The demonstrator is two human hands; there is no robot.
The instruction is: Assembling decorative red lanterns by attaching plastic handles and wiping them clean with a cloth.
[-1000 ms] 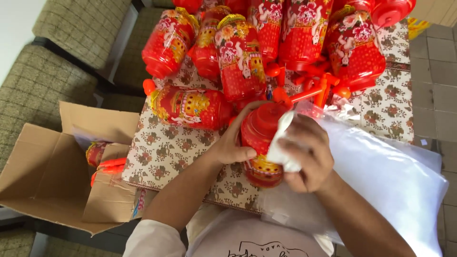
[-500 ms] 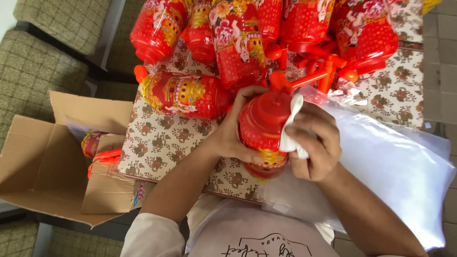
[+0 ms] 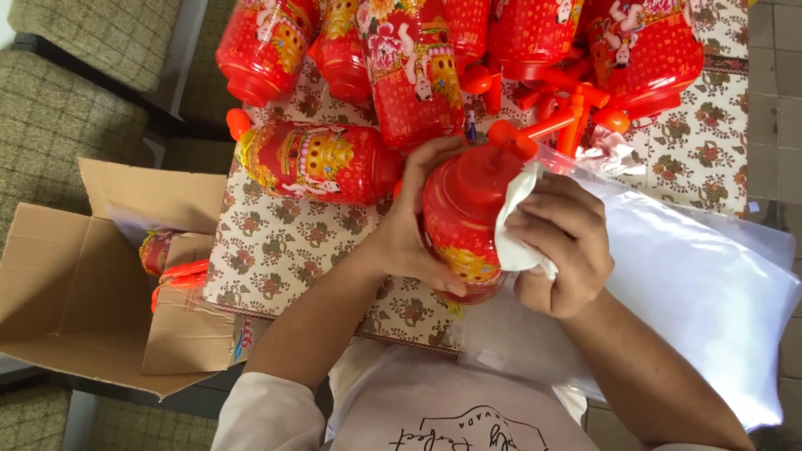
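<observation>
Red lantern (image 3: 464, 221) held above the counter (image 3: 276, 250), whose cloth is flower-patterned; left hand (image 3: 409, 230) with fingers closed around its left side. Leftmost: open cardboard box (image 3: 75, 292). Behind: more red lanterns (image 3: 409, 67) lying in a heap. Right hand (image 3: 560, 246), fingers closed on a white cloth (image 3: 514, 221), presses it to the lantern. Far right: clear plastic bag (image 3: 702, 284).

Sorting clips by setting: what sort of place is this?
Probably a home or small workshop: a floral tablecloth, upholstered chairs, an open cardboard box and many red lanterns.
</observation>
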